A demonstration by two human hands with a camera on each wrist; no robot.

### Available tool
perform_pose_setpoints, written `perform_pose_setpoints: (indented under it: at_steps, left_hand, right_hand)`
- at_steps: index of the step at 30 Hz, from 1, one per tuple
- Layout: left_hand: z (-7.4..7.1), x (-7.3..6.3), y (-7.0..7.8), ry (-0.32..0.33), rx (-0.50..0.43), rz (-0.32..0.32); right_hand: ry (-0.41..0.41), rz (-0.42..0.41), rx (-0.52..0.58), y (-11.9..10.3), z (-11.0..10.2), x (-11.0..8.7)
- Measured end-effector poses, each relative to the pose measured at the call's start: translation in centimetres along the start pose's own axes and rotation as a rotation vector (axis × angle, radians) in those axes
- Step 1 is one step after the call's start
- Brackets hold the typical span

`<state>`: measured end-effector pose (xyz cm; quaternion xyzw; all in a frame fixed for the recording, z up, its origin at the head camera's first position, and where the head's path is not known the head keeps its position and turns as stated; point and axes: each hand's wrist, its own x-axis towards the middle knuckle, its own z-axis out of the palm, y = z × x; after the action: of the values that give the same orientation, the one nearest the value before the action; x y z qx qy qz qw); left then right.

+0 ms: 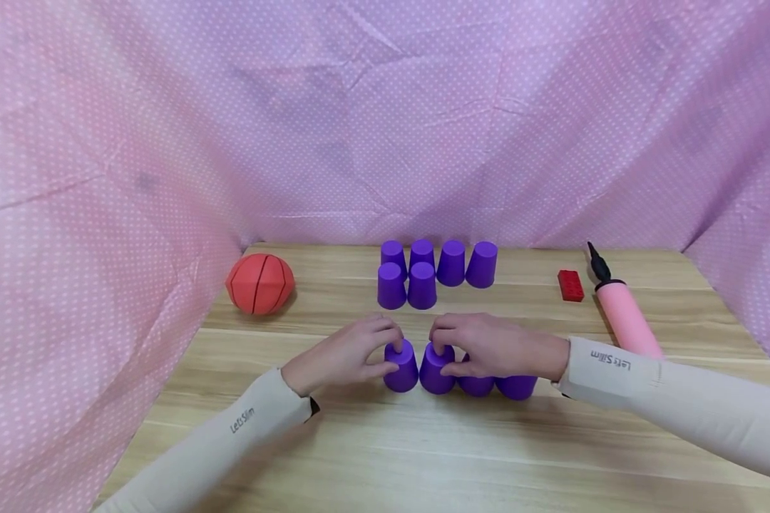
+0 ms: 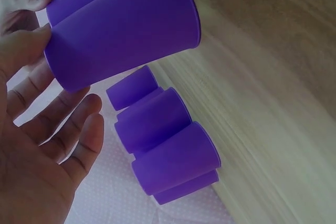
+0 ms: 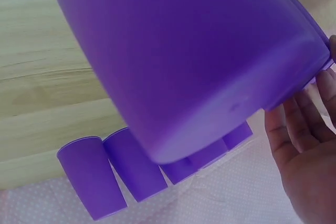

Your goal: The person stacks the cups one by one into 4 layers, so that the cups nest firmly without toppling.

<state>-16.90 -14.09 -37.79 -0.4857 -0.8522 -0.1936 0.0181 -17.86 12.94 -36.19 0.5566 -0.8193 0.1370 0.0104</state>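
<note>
A front row of several purple cups stands upside down on the table. My left hand [image 1: 359, 353] pinches the leftmost front cup [image 1: 403, 374] near its narrow top, thumb on the side. Beside it, my right hand [image 1: 478, 345] grips the second cup [image 1: 436, 376] by its upper end in the same way. Under the right hand and wrist, a third cup [image 1: 477, 387] and a fourth one [image 1: 517, 387] are partly hidden. In the left wrist view the thumb and index finger touch the top edge of a cup [image 2: 126, 30]; the other fingers extend free.
Farther back are several more upside-down purple cups [image 1: 422, 286] in two rows. An orange-red basketball-patterned ball [image 1: 259, 284] sits at the left. To the right lie a red toy brick [image 1: 570, 286] and a pink hand pump [image 1: 627, 317]. Pink dotted cloth [image 1: 385, 142] hangs around the table.
</note>
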Motion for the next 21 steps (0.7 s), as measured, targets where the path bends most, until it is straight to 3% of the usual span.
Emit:
perform_pose_setpoints:
  at_steps: [10,18,21]
  left_hand:
    - [-0.2,0.2,0.0,0.013,-0.021,-0.039]
    - [-1.8,1.9,-0.6,0.174,-0.008,0.052]
    - [-2.6,2.9,-0.8,0.23,-0.009,0.045]
  right_hand:
    - [0.083,-0.031,-0.013,0.2,0.1,-0.3]
    - [0.238,-0.036,0.031,1.2,-2.3,-1.1]
    - [0.273,0.0,0.004,1.8,-3.6,-1.7]
